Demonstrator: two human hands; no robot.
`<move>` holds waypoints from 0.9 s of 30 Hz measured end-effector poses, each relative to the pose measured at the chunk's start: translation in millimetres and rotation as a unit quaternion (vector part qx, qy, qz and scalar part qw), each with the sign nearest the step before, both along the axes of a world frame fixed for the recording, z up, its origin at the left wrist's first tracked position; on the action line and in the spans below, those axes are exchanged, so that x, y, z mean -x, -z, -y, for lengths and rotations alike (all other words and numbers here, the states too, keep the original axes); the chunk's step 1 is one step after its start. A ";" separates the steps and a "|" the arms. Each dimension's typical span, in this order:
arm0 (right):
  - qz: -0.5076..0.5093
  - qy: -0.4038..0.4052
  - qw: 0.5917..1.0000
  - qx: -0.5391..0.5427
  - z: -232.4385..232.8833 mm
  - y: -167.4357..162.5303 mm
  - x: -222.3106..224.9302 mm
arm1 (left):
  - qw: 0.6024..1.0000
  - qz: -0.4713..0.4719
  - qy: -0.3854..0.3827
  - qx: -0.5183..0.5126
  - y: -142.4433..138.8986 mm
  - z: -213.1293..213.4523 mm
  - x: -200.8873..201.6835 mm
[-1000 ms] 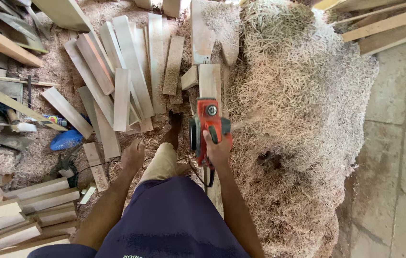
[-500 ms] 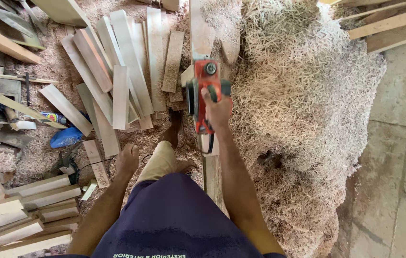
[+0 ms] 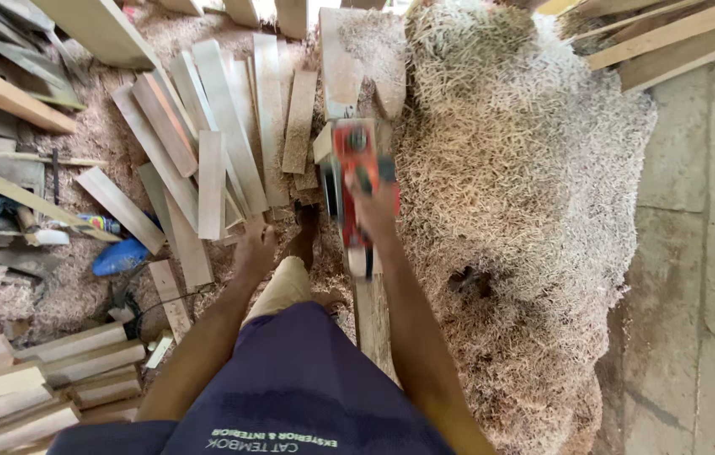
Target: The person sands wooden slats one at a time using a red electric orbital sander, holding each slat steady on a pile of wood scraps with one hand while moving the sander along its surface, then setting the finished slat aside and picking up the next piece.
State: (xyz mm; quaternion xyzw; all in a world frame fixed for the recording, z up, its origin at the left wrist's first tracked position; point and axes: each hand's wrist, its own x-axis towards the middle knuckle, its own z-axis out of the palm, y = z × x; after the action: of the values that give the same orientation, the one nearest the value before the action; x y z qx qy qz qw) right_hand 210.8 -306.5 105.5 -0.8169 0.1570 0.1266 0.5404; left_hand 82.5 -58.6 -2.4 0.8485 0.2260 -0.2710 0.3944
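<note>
Right hand I see gripping the red electric planer on a long plank; left hand hangs loosely open, empty, beside the shavings heap.

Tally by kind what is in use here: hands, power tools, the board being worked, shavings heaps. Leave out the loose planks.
Hands: 2 (right hand gripping the tool, left hand open and holding nothing)
Red power planer: 1
Board under the planer: 1
Shavings heap: 1
Total: 5
</note>
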 end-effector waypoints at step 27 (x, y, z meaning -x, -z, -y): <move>-0.189 0.092 0.977 0.039 119.7 -10.7 406.9 | 0.990 -0.022 0.129 -0.051 -81.7 217.4 -21.0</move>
State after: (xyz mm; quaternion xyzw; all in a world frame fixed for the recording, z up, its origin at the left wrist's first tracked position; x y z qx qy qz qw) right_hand -196.1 -426.2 116.2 -0.7807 0.3359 0.2222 0.4779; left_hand 103.6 -276.0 79.3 0.8832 0.1369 -0.3262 0.3078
